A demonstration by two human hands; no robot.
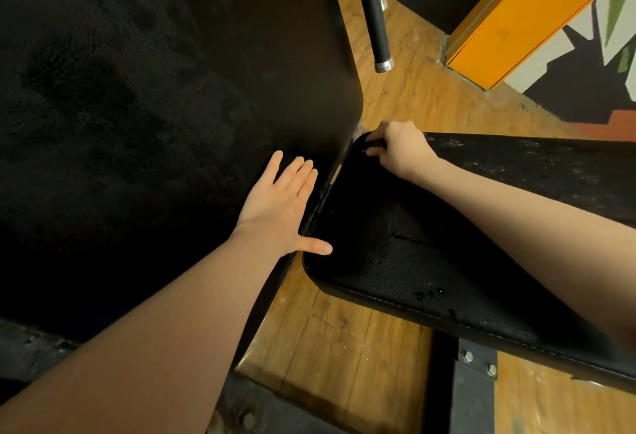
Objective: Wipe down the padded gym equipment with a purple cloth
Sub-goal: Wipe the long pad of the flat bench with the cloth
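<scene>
Two pads meet at a narrow gap. Left hand (280,203) flat, fingers straight, on back pad (137,106). Right hand (401,148) nearer, curled on something dark at seat pad (395,244) top corner; purple cloth not identifiable. Seat runs toward lower right.

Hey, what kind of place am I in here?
Most likely a gym: a black padded backrest and seat pad on a bolted steel frame, plus a machine handle bar above a wood-look floor.

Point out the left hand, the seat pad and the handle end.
left hand (280,205): head view, back of the hand.
seat pad (395,248): head view, top surface.
handle end (384,65): head view, silver cap.
</scene>
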